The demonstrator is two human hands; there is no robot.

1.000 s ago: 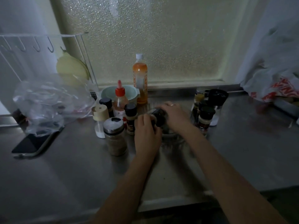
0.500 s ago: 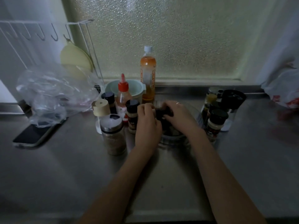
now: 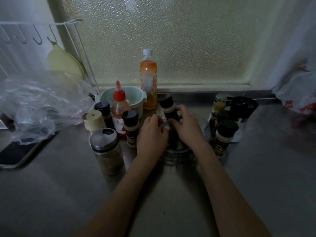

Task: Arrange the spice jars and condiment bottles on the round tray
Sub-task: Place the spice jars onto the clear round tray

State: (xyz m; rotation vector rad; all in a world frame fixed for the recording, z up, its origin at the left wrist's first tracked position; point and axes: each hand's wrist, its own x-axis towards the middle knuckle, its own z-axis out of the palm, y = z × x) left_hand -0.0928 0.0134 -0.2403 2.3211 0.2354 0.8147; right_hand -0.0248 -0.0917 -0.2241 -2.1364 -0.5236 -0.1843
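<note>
Head view: a dark-capped spice jar (image 3: 168,108) stands upright, long axis vertical, cap up, on the clear round tray (image 3: 177,152) near the middle of the tabletop's (image 3: 256,177) far edge. The right hand (image 3: 187,127) wraps its fingers (image 3: 181,110) around the jar's lower body from the right side. The left hand (image 3: 151,134) sits just beside the jar on the left with fingers curled; whether they touch the jar or grip something small and pale I cannot tell. Both forearms reach forward from the near edge, converging at the tray, palms facing each other.

Left of the tray stand 5 upright containers: a steel-lidded shaker (image 3: 107,151), a beige-capped jar (image 3: 94,119), 2 black-capped jars (image 3: 131,128) (image 3: 103,111), and 1 red-capped squeeze bottle (image 3: 119,110). Behind them, 1 tall orange bottle (image 3: 148,79) with a white cap stands beside a pale green bowl (image 3: 136,97) at the far edge. Right of the tray is a tight cluster of dark-lidded jars, the nearest one (image 3: 224,137) clear; the exact count there is hard to tell. A clear plastic bag (image 3: 37,103) and a phone (image 3: 18,153) lie toward the left edge.
</note>
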